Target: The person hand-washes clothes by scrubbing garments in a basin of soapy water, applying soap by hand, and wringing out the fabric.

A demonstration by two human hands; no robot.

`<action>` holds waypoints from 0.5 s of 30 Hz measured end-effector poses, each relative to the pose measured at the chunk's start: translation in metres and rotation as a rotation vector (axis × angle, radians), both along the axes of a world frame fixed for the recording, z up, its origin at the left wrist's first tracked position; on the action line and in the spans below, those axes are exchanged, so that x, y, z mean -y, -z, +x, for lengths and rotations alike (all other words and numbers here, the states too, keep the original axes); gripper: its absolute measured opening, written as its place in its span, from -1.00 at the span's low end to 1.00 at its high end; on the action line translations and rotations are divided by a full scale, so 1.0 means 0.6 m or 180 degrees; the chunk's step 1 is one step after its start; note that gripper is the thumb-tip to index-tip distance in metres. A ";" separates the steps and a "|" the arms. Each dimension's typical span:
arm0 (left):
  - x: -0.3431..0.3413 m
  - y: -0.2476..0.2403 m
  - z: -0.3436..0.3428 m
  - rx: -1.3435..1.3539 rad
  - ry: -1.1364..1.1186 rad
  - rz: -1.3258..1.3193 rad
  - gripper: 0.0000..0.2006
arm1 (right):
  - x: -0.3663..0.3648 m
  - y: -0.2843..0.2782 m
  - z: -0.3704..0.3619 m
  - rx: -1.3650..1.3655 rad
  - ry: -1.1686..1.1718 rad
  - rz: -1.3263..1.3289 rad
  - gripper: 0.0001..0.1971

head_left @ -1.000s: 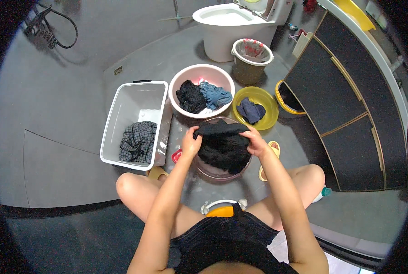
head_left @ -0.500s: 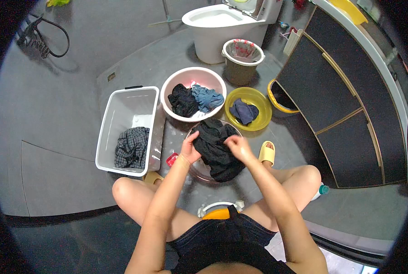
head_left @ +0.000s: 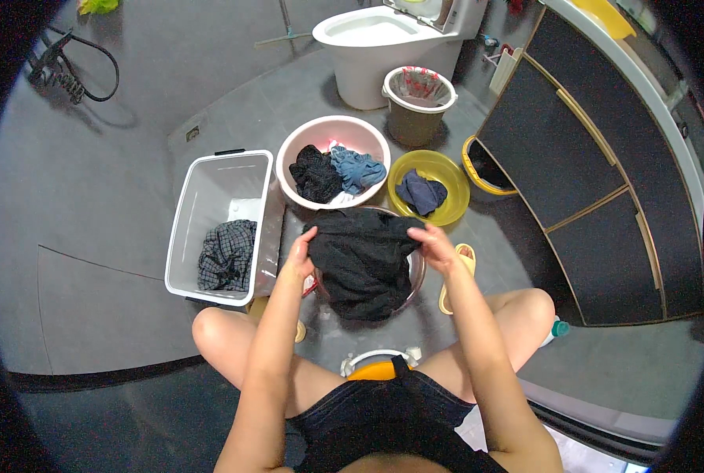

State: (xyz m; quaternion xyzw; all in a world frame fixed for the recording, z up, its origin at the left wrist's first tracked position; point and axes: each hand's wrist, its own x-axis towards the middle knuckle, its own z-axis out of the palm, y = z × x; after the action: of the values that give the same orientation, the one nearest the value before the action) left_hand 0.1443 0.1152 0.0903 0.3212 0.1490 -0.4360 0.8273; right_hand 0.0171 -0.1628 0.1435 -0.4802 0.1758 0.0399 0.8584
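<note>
Grey bathroom floor [head_left: 494, 240] — black cloth [head_left: 364, 266].

a plain black fabric top [head_left: 375, 441] and dark navy denim shorts [head_left: 338, 404] at six o'clock; bare forearms [head_left: 270, 339] and hands [head_left: 438, 248]; pale yellow open-toed slippers [head_left: 469, 263], the right one near four o'clock.

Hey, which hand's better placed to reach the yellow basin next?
Likely your right hand: it holds the black cloth by its right side, nearer the yellow basin. Your left hand holds the opposite side.
</note>
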 end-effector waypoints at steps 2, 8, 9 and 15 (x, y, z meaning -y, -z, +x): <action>-0.023 0.031 0.016 -0.0130 -0.0237 0.0274 -0.64 | 0.047 -0.018 0.000 0.0355 0.0473 0.0402 -0.67; 0.011 -0.002 -0.004 0.0943 -0.0565 0.1586 -0.65 | 0.090 0.004 -0.011 0.0204 0.1732 -0.0047 -0.70; 0.012 -0.020 -0.008 0.1037 -0.0462 0.1538 -0.65 | 0.065 0.001 -0.006 -0.0039 0.1256 -0.1145 -0.58; 0.066 -0.131 -0.059 0.1524 0.0288 0.0355 -0.40 | -0.066 0.049 -0.009 0.0963 -0.0876 -0.4974 -0.36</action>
State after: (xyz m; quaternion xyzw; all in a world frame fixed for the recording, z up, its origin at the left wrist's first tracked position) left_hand 0.1089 0.0758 0.1689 0.4669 -0.0420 -0.3752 0.7997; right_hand 0.0116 -0.1234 0.1140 -0.9591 -0.0259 -0.0546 0.2766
